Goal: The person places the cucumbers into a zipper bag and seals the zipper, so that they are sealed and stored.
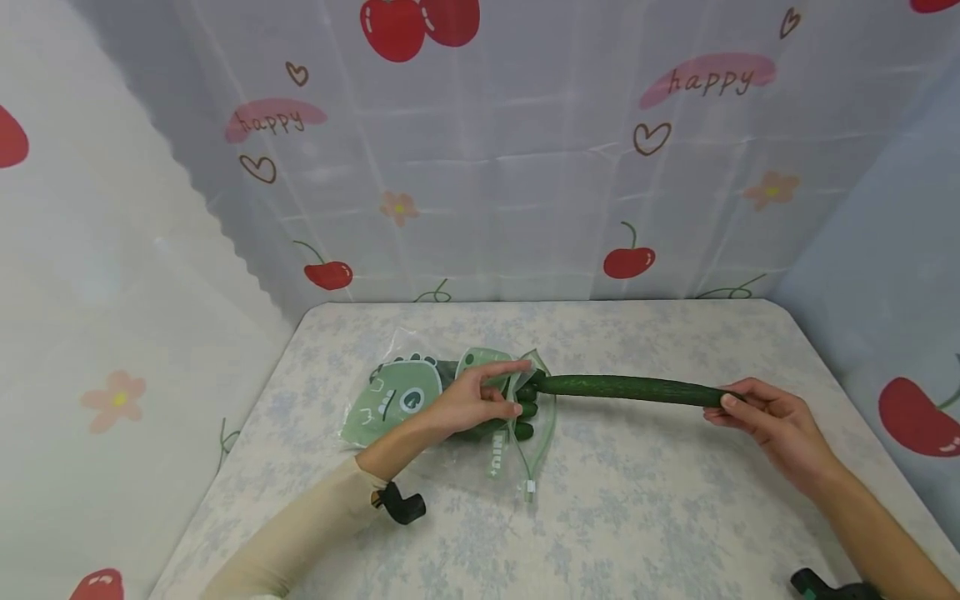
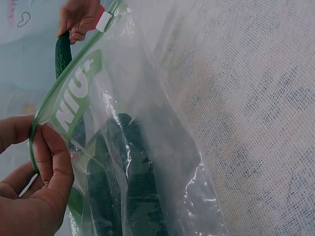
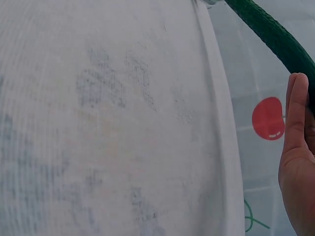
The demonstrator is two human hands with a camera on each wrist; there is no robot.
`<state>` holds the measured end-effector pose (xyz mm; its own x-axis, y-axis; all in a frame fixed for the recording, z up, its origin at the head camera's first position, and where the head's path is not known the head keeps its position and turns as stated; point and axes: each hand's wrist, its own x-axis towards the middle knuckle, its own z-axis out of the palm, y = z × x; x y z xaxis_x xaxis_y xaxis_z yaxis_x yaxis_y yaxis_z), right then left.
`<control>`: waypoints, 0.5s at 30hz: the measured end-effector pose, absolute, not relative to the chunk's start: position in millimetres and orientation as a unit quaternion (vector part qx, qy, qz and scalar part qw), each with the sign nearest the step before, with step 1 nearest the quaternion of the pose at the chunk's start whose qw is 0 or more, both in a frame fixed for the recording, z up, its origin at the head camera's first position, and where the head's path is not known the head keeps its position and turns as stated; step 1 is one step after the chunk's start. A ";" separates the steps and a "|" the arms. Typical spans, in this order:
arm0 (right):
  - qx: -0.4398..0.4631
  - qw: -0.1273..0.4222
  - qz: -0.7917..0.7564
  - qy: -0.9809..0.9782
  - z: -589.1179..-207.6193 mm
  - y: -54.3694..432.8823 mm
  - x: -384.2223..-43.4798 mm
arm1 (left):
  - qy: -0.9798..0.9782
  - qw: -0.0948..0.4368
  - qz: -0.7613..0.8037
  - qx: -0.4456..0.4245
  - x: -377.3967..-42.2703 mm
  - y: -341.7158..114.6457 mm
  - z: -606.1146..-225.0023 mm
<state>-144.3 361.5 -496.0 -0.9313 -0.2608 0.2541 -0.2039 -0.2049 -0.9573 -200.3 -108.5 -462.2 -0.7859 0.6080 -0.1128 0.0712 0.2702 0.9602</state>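
A clear zip bag with a green cartoon print lies on the table, its mouth facing right. Several cucumbers are inside, some of their ends showing at the opening. My left hand holds the bag's green-edged rim between thumb and fingers, keeping the mouth spread. From the right, my right hand grips the far end of a long cucumber. This cucumber stretches level over the table, and its left end overlaps the bag's mouth. The bag's white slider sits at one end of the zip.
A pale cloth with blue blotches covers the table. Behind it hangs a white curtain printed with cherries, hearts and flowers, with similar sheets at both sides. Dark camera mounts are strapped to the wrists.
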 end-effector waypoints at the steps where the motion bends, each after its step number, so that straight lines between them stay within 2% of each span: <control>1: -0.185 0.022 -0.751 0.634 -497.0 359.6 -144.5 | 0.760 0.240 0.561 0.224 -200.1 -108.5 -461.9; 15: -0.216 0.073 -0.725 0.650 -508.0 319.2 -154.6 | 0.759 0.231 0.557 0.246 -200.7 -105.7 -458.1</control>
<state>-154.6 319.2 -508.0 -0.8958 -0.3874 0.2177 -0.1746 -0.1437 -0.9741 -200.7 -105.7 -458.1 -0.7725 0.6303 -0.0768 0.1159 0.2588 0.9589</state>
